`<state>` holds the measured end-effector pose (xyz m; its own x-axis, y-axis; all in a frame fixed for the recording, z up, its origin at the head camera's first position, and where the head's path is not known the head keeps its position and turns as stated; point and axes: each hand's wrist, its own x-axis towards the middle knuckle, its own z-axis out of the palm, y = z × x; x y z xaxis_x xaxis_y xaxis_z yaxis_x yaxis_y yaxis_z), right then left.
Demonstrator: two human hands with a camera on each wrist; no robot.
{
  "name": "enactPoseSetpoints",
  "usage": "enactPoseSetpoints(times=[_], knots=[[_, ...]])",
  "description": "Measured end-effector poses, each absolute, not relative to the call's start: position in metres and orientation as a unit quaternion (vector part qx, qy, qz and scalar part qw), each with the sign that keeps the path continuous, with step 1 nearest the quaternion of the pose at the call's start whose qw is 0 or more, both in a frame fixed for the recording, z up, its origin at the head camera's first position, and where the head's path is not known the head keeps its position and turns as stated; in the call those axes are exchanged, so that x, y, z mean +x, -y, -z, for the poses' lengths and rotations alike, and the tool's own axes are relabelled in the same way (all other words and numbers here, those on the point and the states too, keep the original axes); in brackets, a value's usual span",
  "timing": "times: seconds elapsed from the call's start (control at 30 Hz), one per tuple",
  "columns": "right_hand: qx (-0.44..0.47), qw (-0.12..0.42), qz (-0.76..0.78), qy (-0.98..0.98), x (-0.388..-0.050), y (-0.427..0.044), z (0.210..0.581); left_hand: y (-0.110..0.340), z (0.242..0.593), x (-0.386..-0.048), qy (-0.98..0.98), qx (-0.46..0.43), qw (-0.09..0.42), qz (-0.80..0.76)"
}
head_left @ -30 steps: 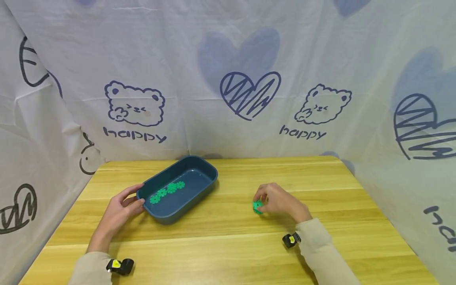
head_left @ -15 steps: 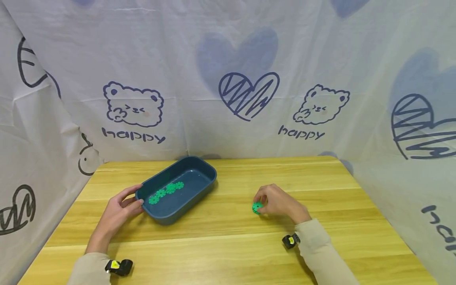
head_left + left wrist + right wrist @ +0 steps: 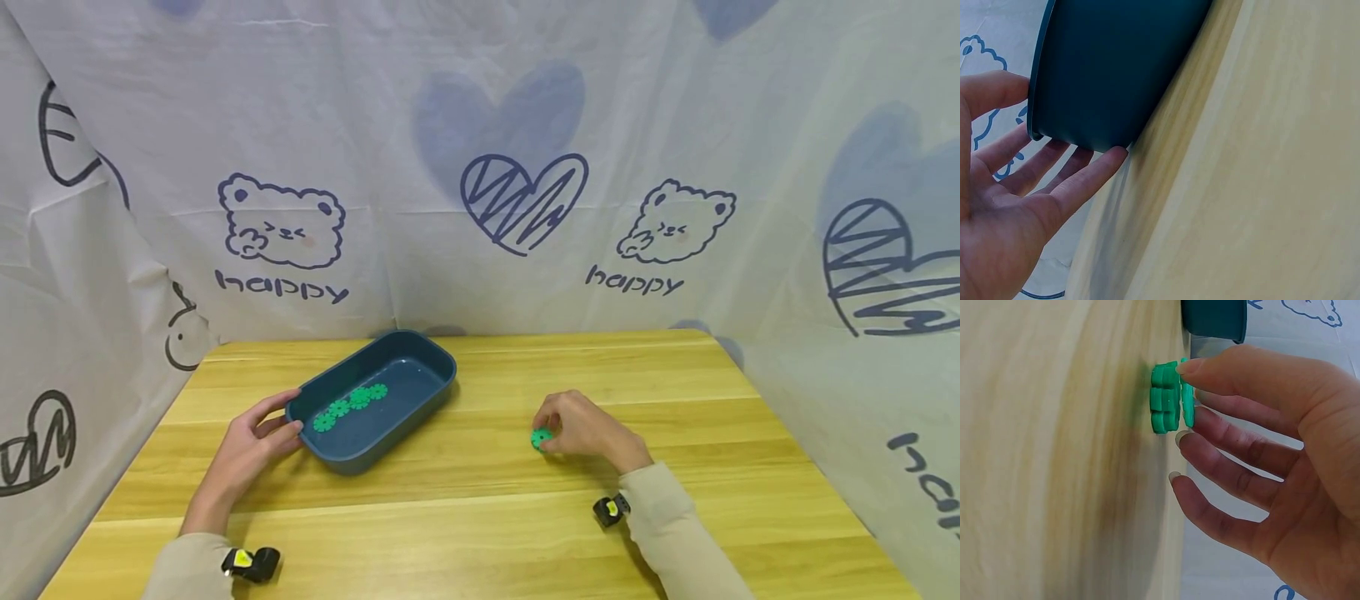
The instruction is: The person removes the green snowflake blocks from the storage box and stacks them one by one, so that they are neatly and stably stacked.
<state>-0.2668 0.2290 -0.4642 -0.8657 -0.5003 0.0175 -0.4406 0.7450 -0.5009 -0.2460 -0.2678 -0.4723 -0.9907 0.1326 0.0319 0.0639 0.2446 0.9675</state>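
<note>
My left hand (image 3: 251, 437) rests at the near left end of a dark blue rectangular bin (image 3: 393, 427). In the left wrist view its fairly straight fingers (image 3: 1088, 181) touch the bin's outer wall. Several green flower-shaped snowflake discs (image 3: 360, 398) lie in a row on the bin's floor. Right of the bin, my right hand (image 3: 581, 423) pinches a thin green snowflake disc (image 3: 1187, 400) between thumb and fingertips. Just under it, a small stack of green discs (image 3: 1165, 399) sits on the table, a narrow gap between them. The other right fingers hang loosely curved.
The wooden table (image 3: 465, 533) ends at a white cloth backdrop (image 3: 420, 275) printed with bears and hearts. Cloth also hangs at both sides. Each wrist carries a small black camera, one (image 3: 252, 564) on the left and one (image 3: 611, 508) on the right.
Both hands and the bin stay nearly in place. Slightly less of the green pieces shows beside my right fingers than a second ago.
</note>
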Motion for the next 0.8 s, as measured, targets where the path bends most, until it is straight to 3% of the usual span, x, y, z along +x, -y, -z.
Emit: enactPoseSetpoints(times=[0.8], knots=[[-0.266, 0.056, 0.257, -0.927, -0.2667, -0.2302, 0.4654, 0.2677, 0.4715, -0.2458, -0.793, 0.06, 0.028, -0.605]])
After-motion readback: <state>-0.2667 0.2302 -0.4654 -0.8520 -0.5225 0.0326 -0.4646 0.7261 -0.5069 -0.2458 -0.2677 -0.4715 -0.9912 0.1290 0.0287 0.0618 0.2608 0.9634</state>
